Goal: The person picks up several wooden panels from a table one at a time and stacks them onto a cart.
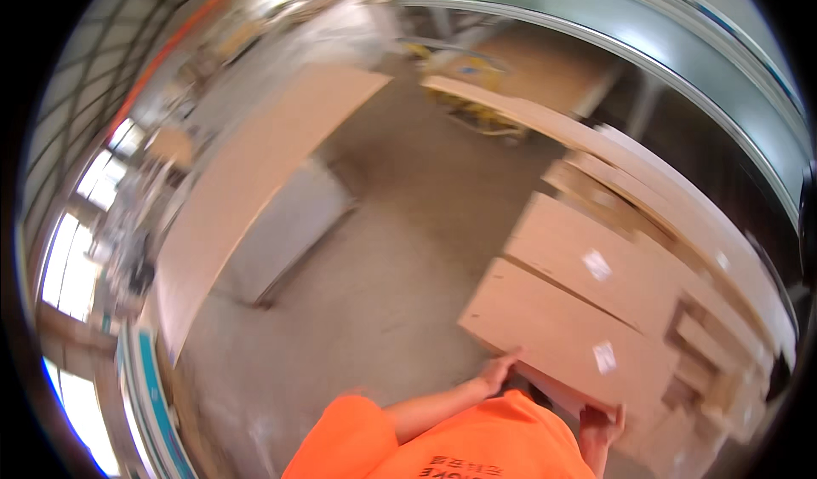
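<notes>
A long, flat brown cardboard box (557,317) with a white label lies just in front of me, to the right. My left hand (498,372) is at its near edge, toward the left end, with the fingers against the cardboard. Farther right along the same edge, my right hand (602,424) has its fingers curled over the rim. Both hands appear to grip the box; parts of the fingers are hidden or blurred. A second flat cardboard box (570,258), also labelled, lies right beyond the first.
Long brown boards (545,121) and cardboard pieces (706,343) lie behind and right of the boxes. A brown-topped table (264,155) stands on the left over the grey floor (383,292). Yellow coiled hose or cable (477,104) lies beyond, near a long metal-framed machine (613,28).
</notes>
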Motion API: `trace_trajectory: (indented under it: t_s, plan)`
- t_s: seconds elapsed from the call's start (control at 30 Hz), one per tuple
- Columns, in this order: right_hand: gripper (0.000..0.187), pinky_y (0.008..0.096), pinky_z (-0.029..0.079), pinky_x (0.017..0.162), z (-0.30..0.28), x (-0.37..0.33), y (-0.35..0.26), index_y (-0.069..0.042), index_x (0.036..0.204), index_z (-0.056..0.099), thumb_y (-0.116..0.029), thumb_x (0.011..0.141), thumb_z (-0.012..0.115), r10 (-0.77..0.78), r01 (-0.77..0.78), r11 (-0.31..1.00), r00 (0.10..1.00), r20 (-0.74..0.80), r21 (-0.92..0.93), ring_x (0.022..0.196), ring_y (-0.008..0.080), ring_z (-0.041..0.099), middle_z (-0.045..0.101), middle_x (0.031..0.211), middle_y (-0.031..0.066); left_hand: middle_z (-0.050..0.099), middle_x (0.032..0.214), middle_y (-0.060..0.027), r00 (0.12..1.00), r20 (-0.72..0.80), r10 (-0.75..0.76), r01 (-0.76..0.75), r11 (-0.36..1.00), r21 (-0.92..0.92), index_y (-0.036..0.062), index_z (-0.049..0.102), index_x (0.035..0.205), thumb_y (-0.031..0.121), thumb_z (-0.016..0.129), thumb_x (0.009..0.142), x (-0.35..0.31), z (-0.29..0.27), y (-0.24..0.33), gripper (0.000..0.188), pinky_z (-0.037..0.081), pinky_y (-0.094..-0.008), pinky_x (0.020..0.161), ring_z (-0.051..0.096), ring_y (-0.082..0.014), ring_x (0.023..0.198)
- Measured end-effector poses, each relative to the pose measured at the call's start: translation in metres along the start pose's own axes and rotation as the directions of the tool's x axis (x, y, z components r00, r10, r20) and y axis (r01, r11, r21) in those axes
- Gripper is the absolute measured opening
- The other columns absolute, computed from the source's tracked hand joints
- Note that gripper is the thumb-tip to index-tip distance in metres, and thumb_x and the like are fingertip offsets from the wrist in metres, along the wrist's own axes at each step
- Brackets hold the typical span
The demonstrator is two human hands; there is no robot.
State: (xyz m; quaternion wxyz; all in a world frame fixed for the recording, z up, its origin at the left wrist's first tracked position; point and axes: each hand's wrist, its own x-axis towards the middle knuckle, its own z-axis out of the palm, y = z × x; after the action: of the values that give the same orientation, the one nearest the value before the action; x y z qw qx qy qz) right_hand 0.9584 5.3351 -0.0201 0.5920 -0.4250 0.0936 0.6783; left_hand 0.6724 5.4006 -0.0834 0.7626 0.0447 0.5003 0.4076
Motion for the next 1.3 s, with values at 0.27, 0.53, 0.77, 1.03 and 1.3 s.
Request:
trace_trajectory:
  t_s: [0.27,0.53,0.77,1.03,1.3]
  plan:
    - [0.051,0.046,0.026,0.095,0.018,-0.013,0.041,-0.018,0.114,0.05,-0.048,0.073,0.058,-0.013,-0.005,0.995,0.984,-0.178,-0.099,0.115,0.0217,0.039,0.048,0.119,0.0028,0.048,0.119,-0.0067,0.99,-0.059,0.128,-0.133,0.988,-0.083,0.0102,0.049,0.119,0.054,0.059,0.077,-0.041,-0.069,0.027,0.061,0.039,-0.0472,0.091,0.045,-0.0259,0.111]
    - [0.041,0.0375,0.03,0.094,0.0,-0.004,0.061,-0.019,0.107,0.052,-0.043,0.074,0.056,-0.126,0.133,0.991,0.978,-0.168,0.033,0.105,0.0206,0.044,0.052,0.108,0.002,0.048,0.116,-0.0045,0.99,-0.008,0.141,-0.141,0.988,-0.054,0.0099,0.044,0.12,0.047,0.063,0.073,-0.057,-0.019,0.064,0.063,0.039,-0.0393,0.093,0.046,-0.0236,0.107]
    - [0.03,0.0391,0.036,0.093,-0.035,-0.04,0.049,-0.014,0.097,0.053,-0.038,0.079,0.058,-0.083,0.087,0.996,0.944,-0.32,-0.004,0.104,0.0255,0.051,0.055,0.112,0.012,0.051,0.116,-0.0035,0.994,0.1,-0.045,0.033,0.992,0.118,0.0149,0.049,0.118,0.053,0.055,0.08,-0.045,-0.07,0.072,0.054,0.032,-0.039,0.095,0.046,-0.0218,0.108]
    - [0.024,0.0331,0.047,0.068,-0.234,-0.058,-0.085,-0.011,0.087,0.057,-0.035,0.084,0.054,-0.464,0.649,0.753,0.403,-0.789,-0.111,0.077,0.0187,0.055,0.058,0.081,0.0039,0.055,0.097,-0.0031,0.97,0.078,-0.229,0.151,0.824,0.546,0.0103,0.05,0.097,0.032,0.054,0.085,-0.049,-0.063,0.049,0.025,0.038,-0.0367,0.085,0.048,-0.0184,0.092]
    - [0.055,0.0393,0.049,0.078,-0.218,-0.022,-0.189,-0.001,0.12,0.039,-0.007,0.072,0.065,-0.561,0.778,0.623,0.37,-0.741,-0.083,0.093,0.0265,0.057,0.054,0.107,0.0155,0.052,0.086,-0.0036,0.99,0.041,-0.138,0.072,0.72,0.69,0.0046,0.051,0.087,0.023,0.052,0.085,-0.073,-0.029,0.024,0.018,0.04,-0.0314,0.073,0.049,-0.0156,0.082]
